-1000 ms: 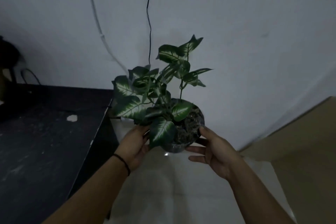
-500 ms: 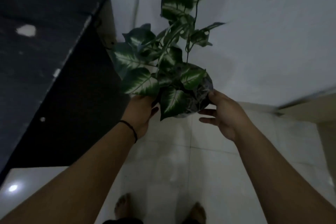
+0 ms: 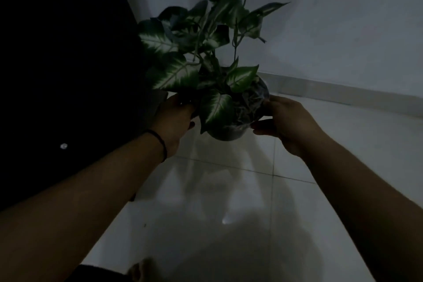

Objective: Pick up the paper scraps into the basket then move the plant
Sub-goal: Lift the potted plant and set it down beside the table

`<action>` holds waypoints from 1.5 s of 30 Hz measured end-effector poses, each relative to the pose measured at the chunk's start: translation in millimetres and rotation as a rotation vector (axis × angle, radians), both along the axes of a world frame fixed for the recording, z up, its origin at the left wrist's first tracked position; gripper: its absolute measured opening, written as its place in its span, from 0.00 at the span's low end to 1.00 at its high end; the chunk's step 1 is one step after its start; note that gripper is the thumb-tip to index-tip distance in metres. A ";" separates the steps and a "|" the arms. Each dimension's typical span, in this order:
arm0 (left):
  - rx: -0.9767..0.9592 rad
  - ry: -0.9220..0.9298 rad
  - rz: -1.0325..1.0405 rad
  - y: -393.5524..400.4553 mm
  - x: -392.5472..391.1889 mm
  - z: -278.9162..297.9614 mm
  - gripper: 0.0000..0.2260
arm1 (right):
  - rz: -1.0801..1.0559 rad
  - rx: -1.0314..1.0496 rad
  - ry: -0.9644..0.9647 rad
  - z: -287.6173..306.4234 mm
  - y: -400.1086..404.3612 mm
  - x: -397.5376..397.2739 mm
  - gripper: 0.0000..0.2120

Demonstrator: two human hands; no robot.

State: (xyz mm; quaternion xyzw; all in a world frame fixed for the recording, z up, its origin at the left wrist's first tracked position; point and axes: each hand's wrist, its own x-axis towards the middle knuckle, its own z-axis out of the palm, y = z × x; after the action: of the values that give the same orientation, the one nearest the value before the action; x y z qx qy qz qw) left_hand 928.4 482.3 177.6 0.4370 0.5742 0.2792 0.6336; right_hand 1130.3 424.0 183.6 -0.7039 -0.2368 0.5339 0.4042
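Note:
A plant (image 3: 206, 57) with green, white-veined leaves grows from a small dark round pot (image 3: 231, 131). I hold the pot between both hands above the white tiled floor. My left hand (image 3: 175, 119), a black band on its wrist, grips the pot's left side, partly hidden by leaves. My right hand (image 3: 286, 119) grips the right side, thumb on the rim and fingers under it. No paper scraps or basket are in view.
A dark table or cabinet side (image 3: 68, 75) fills the left, close to the plant. A pale wall (image 3: 343, 29) with a skirting board (image 3: 343, 91) stands behind. The glossy tiled floor (image 3: 229, 190) lies below; a foot (image 3: 142, 270) shows at the bottom edge.
The view has tilted down from the table top and wall to the floor. Both hands still hold the pot, which now hangs lower, near the floor beside the dark furniture.

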 end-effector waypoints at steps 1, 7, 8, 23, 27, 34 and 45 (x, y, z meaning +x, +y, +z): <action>0.012 0.005 -0.012 6.9 -1.0 -15.2 0.12 | 0.013 -0.005 0.009 -15.8 7.2 -1.5 0.13; 0.008 0.093 -0.114 43.6 -8.8 -87.0 0.16 | 0.079 0.014 0.016 -90.6 38.7 -4.5 0.13; -0.001 0.081 -0.082 46.7 -9.6 -94.3 0.16 | 0.087 0.010 0.015 -98.7 42.0 -4.7 0.12; -0.259 -0.105 0.176 71.5 -13.1 -159.6 0.11 | 0.023 -0.065 0.092 -162.4 67.9 -20.9 0.18; -0.372 -0.087 0.207 68.5 -14.3 -168.6 0.12 | 0.006 -0.118 0.107 -173.9 64.0 -20.9 0.21; -0.358 -0.104 0.219 70.9 -11.7 -178.9 0.12 | 0.025 -0.098 0.080 -176.5 64.7 -10.8 0.23; -0.288 -0.100 0.146 66.1 -12.7 -174.9 0.14 | 0.115 -0.164 0.020 -174.7 64.5 -10.1 0.24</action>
State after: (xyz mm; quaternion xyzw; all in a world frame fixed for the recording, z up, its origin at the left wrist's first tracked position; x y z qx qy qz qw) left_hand 915.7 548.3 2.7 0.2844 0.6062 0.2606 0.6955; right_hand 1120.2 488.5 8.9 -0.7146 -0.2284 0.5807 0.3161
